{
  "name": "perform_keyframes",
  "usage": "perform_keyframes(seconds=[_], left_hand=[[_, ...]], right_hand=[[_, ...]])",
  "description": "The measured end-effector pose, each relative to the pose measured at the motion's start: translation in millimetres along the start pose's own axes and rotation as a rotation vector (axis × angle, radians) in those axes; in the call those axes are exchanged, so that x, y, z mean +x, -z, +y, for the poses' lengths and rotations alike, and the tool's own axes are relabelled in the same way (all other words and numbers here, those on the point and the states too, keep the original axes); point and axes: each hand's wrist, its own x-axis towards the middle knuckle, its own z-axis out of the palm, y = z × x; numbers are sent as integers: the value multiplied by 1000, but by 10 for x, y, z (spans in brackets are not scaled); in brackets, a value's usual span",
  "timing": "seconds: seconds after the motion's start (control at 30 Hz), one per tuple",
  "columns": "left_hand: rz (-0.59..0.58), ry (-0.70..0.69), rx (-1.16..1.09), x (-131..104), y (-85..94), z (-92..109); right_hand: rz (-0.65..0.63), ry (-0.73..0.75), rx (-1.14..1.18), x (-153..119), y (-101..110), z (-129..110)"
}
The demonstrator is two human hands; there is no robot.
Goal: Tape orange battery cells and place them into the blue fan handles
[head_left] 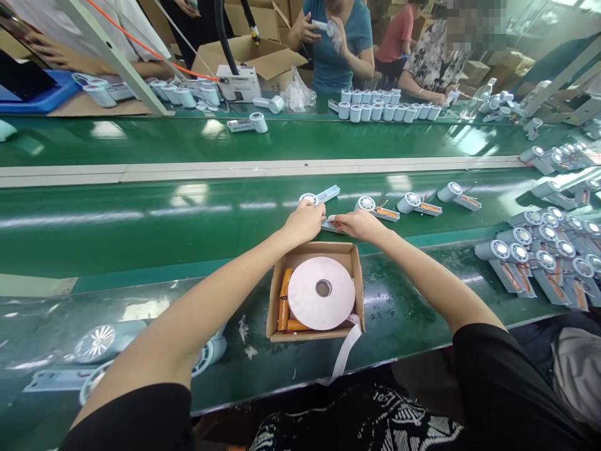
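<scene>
Over a green belt point(117, 244), the curled left hand point(306, 222) is holding a handle point(332, 227) lying between it and the right hand point(359, 223), whose fingers are bunching there, pinch unclear.

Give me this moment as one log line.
left hand: at handle | right hand: at handle | grip: unclear | box: nearer wearer, holding white roll, orange cylinders

Arms point(230, 282) outstretched; left hand point(306, 222) just beside right hand point(360, 224).

My left hand point(306, 220) and right hand point(360, 224) meet at a pale-blue plastic housing point(332, 227) on the glossy green belt point(206, 228) — nearer me, an open brown cardboard box point(314, 337) holds a round white tape roll point(305, 291).
</scene>
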Motion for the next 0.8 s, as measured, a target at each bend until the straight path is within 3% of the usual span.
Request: perform_keyframes(seconds=[0.1,0.23,0.33,0.4,0.5,0.6,0.7,0.8], left_hand=[[23,1,6,12,-25,24],[34,13,42,-11,87,160],[152,-56,74,-346,191,330],[219,-223,95,-765,201,391],[11,-449,148,-1423,107,323],[-184,-417,235,-1764,-43,218],[-305,-296,263,-1727,-132,223],[-415,-286,264,-1551,-121,284]], right_hand=[[-97,40,-152,51,111,-160],[-197,75,-279,168,217,-259],[-239,122,-268,208,242,-258],[-219,115,-209,175,230,-246],[-137,22,-127,21,215,-219],[-52,-27,-81,-269,270,-196],[77,-79,4,-680,388,-175],[187,-74,124,-1156,512,-161]])
